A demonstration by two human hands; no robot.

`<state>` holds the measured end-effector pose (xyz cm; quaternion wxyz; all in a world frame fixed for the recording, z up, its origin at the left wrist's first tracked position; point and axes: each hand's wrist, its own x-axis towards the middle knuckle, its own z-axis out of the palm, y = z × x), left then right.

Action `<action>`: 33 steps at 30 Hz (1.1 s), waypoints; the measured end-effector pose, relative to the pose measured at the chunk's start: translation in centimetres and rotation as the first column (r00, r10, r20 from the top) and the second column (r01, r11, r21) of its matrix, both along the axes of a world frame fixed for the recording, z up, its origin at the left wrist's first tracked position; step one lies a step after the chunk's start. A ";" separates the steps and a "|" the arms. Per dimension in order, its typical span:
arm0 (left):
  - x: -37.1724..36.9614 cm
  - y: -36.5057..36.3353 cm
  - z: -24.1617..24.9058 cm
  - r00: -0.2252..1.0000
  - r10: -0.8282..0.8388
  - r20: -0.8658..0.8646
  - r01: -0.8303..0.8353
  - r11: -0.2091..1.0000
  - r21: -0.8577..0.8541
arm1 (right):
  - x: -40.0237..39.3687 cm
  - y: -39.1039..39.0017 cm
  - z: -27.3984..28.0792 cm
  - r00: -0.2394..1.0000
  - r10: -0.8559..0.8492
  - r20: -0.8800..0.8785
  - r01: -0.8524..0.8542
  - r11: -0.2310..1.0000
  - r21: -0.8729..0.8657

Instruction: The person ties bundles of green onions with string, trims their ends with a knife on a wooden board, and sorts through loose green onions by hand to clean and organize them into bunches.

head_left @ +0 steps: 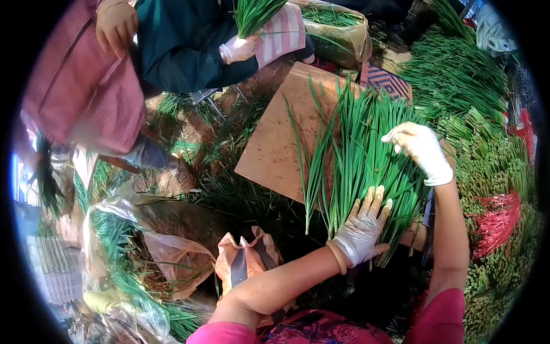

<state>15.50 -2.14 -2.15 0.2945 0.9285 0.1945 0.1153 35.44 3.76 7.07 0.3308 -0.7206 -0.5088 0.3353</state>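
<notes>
A thick layer of long green garlic chives (pixel 366 143) lies across a brown board (pixel 272 146) in front of me. My left hand (pixel 362 232), in a thin whitish glove with soiled fingertips, presses on the near part of the chives, fingers stretched out and apart. Above the right side of the same chives is my gloved right hand (pixel 421 153). Its fingers are bent and drawn together; whatever they may pinch is too small to make out. A few loose chives (pixel 309 178) stick out left of the pile.
Many bundled chives (pixel 492 172) are stacked at right, with red plastic twine (pixel 497 223) on them. A plastic bag (pixel 109 212) of trimmings stands lower left. Across from me, a co-worker's gloved hand (pixel 239 49) holds a chive bunch (pixel 252 17); another person's hand (pixel 116 26) is upper left.
</notes>
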 end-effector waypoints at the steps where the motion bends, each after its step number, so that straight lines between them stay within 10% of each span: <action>1: 0.0 0.0 0.0 1.000 -0.006 -0.002 0.006 1.000 -0.010 | -0.3 0.0 -0.3 0.991 0.056 0.123 -0.047 0.996 -0.079; 4: -0.1 0.0 0.1 1.000 -0.011 0.023 0.011 1.000 -0.022 | -1.4 -0.6 -2.1 0.685 0.314 0.658 -0.387 0.921 -0.037; 8: 0.1 0.1 0.1 1.000 -0.014 0.009 0.014 1.000 -0.028 | -1.3 -1.2 -6.7 0.427 0.478 0.767 -0.391 0.863 -0.320; 10: 0.0 0.3 0.5 1.000 -0.022 0.008 0.022 0.999 -0.031 | -0.9 -0.4 -5.7 0.686 0.339 0.644 -0.531 0.839 0.123; 12: -0.2 0.4 0.8 0.999 -0.033 0.009 0.033 0.999 -0.040 | 0.1 0.3 -3.1 0.953 0.132 0.274 -0.200 0.950 0.238; 14: -0.2 0.2 0.7 0.999 -0.027 0.022 0.028 0.999 -0.043 | 2.1 0.9 -1.3 0.970 -0.186 -0.155 0.217 0.951 0.218; 21: -0.2 0.3 0.7 0.999 -0.037 0.028 0.038 0.999 -0.034 | 4.4 -0.1 -2.9 0.973 -0.086 0.214 0.085 0.996 0.012; 22: -0.2 0.3 0.8 0.999 -0.038 0.025 0.039 0.999 -0.037 | 4.5 -0.5 -3.2 0.844 -0.024 0.535 0.023 1.000 0.009; 26: -0.3 0.3 0.7 0.998 -0.043 0.036 0.044 0.998 -0.041 | 4.5 -0.3 -4.7 0.648 0.112 0.753 -0.035 0.992 -0.118; 30: -0.3 0.4 0.7 0.998 -0.050 0.039 0.051 0.998 -0.037 | 4.7 0.2 -6.8 0.656 0.184 0.732 -0.045 0.978 -0.206; 33: -0.4 0.5 0.4 0.998 -0.045 0.038 0.047 0.998 -0.040 | 4.8 -0.8 -6.9 0.924 -0.046 0.380 0.008 0.995 0.100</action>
